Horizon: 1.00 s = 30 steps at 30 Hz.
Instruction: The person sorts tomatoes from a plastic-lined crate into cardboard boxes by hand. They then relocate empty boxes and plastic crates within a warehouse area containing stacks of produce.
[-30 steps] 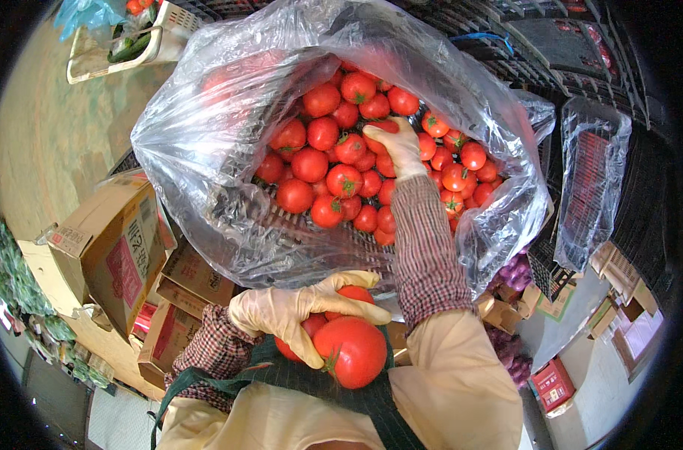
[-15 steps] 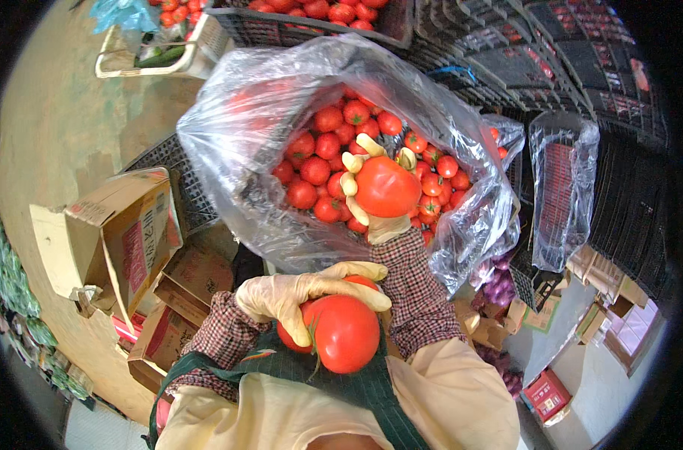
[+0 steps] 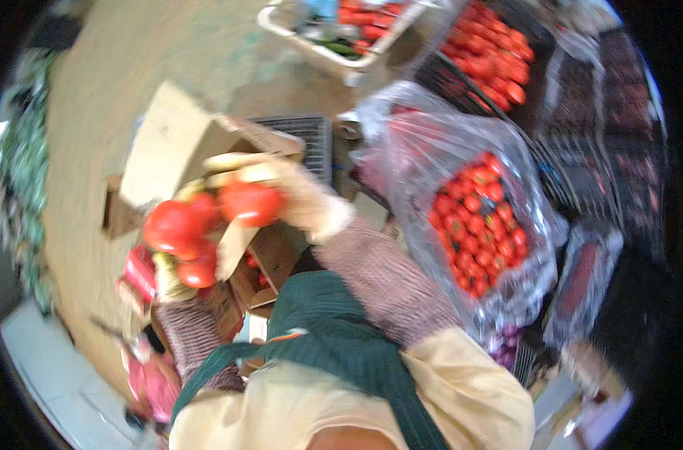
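Observation:
My gloved left hand (image 3: 175, 276) holds several red tomatoes (image 3: 175, 229) at the left of the view, its fingers mostly behind them. My gloved right hand (image 3: 289, 191) grips another large tomato (image 3: 253, 202) just right of those, blurred by motion. Both hands are raised over cardboard boxes: a tall open one (image 3: 161, 142) and a lower one (image 3: 272, 251) with some red produce inside. To their right, a clear plastic bag (image 3: 413, 165) lies open around many smaller-looking tomatoes (image 3: 476, 232).
A white basket (image 3: 326, 56) with tomatoes and green vegetables stands at the top. Black crates (image 3: 581, 165), one full of tomatoes (image 3: 488, 52), line the right. A grey grate (image 3: 304, 135) lies behind the boxes. Leafy greens (image 3: 23, 172) line the far left. A person in pink (image 3: 150, 375) is at lower left.
My view has swung left toward the boxes. My right hand has left the bag with a tomato and moved beside my left hand. My left hand has risen leftward with its tomatoes.

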Motion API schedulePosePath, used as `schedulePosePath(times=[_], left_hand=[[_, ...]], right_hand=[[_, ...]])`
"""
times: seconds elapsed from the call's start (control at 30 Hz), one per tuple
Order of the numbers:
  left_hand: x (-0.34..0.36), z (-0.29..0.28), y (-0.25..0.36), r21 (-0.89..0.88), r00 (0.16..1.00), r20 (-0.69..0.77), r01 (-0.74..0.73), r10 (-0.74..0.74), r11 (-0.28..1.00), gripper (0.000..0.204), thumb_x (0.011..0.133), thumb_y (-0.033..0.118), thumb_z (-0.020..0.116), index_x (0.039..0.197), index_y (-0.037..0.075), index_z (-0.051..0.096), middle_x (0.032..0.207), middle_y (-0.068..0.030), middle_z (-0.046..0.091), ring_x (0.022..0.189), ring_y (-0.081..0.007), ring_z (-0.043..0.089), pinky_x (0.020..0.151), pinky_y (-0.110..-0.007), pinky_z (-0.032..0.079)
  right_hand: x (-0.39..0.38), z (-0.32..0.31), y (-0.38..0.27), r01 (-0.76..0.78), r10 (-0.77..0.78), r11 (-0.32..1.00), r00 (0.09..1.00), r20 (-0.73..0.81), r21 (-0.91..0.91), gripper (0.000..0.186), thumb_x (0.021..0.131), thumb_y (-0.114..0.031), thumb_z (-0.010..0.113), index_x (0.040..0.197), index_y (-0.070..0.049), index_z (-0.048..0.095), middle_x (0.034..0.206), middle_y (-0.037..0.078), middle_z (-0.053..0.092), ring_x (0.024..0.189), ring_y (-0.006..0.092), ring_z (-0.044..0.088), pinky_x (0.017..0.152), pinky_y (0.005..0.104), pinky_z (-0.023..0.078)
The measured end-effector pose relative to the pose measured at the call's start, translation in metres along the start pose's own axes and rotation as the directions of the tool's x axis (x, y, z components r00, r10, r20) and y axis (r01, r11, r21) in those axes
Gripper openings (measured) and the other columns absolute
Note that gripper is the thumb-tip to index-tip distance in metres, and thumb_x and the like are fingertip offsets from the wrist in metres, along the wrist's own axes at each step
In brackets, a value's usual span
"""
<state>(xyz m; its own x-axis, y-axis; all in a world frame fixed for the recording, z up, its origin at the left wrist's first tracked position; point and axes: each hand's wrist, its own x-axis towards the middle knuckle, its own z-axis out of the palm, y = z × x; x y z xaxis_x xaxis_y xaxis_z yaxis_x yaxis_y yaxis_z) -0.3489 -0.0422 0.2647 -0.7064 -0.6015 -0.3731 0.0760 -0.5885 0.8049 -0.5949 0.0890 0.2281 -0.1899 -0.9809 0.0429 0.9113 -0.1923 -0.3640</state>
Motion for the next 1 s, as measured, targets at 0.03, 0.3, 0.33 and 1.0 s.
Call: schedulePosePath(times=[0.03,0.3,0.33,1.0], left_hand=[[0.011,-0.027,0.011,0.189,0.961,-0.274,0.078,-0.024,0.979,0.080,0.082,0.063,0.058,0.134,0.005,0.043,0.129,-0.0117,0.052,0.112,-0.0269,0.055,0.093,-0.041,0.048],[0.103,-0.154,-0.055,0.176,0.834,-0.350,0.506,-0.427,0.844,0.070,0.080,0.054,0.067,0.131,0.010,0.048,0.121,-0.0062,0.060,0.104,-0.0243,0.061,0.085,-0.040,0.053],[0.104,-0.156,-0.065,0.140,0.847,-0.236,0.515,-0.477,0.845,0.068,0.080,0.053,0.068,0.129,0.010,0.051,0.120,-0.0069,0.061,0.103,-0.0236,0.062,0.084,-0.039,0.054],[0.049,0.208,-0.155,0.859,0.940,0.206,-0.306,0.271,0.411,0.031,0.091,0.005,0.051,0.121,-0.001,0.056,0.119,-0.0114,0.058,0.105,-0.0208,0.056,0.096,-0.035,0.045]], right_hand=[[0.028,0.005,0.023,0.256,-0.312,0.805,0.950,-0.015,-0.535,0.030,0.086,-0.024,0.061,0.107,-0.003,0.066,0.109,0.010,0.066,0.096,0.0195,0.063,0.090,0.0324,0.047],[0.091,-0.019,0.113,-0.629,-0.122,0.082,0.764,-0.634,-0.773,0.027,0.072,-0.022,0.065,0.091,-0.002,0.068,0.104,0.023,0.060,0.099,0.0348,0.060,0.083,0.0399,0.050],[0.088,-0.018,0.111,-0.539,0.020,-0.012,0.842,-0.539,-0.842,0.023,0.072,-0.020,0.063,0.087,-0.004,0.070,0.095,0.022,0.063,0.092,0.0340,0.063,0.081,0.0405,0.051],[-0.443,-0.354,-0.095,-0.706,-0.592,0.639,-0.199,-0.781,-0.305,0.083,0.065,-0.020,0.077,0.138,-0.003,0.041,0.134,0.020,0.049,0.124,0.0337,0.048,0.104,0.0362,0.039]])
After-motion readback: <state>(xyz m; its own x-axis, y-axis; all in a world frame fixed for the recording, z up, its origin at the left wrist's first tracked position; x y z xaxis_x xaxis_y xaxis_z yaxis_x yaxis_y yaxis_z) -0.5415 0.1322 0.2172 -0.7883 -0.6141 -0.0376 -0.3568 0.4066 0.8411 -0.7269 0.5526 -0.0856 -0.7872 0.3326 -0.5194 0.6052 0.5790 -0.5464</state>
